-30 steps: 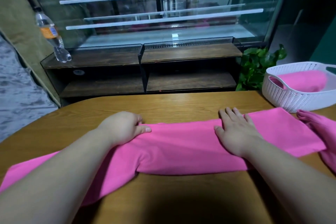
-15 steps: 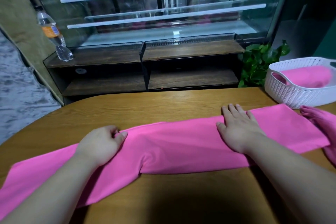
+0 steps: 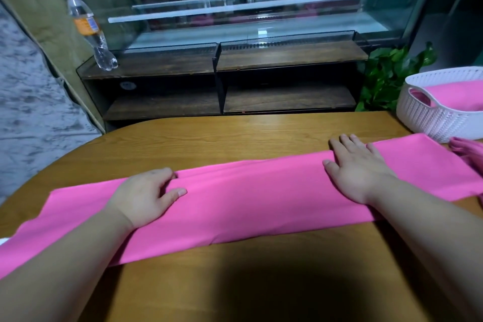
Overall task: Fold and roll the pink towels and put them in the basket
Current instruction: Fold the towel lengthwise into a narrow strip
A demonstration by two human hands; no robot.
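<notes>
Both hands flat on pink towel (image 3: 248, 201), left hand (image 3: 142, 196) now fingers spread, right hand (image 3: 358, 172) unmoved.

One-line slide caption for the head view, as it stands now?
Both hands, left and right, press flat a folded pink towel on the table; white basket nearby.

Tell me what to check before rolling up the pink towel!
1. Pink towel folded into a long strip on the wooden table: ok.
2. Right hand flat on the strip, pinning it: ok.
3. Left hand on the strip, fingers curled at its far edge: ok.
4. Strip's left end fully on the table: cannot tell, it runs out of view.
5. White basket has room: cannot tell, it is cut off and already holds a pink towel.
6. Another pink towel touches the strip's right end: not ok.
</notes>
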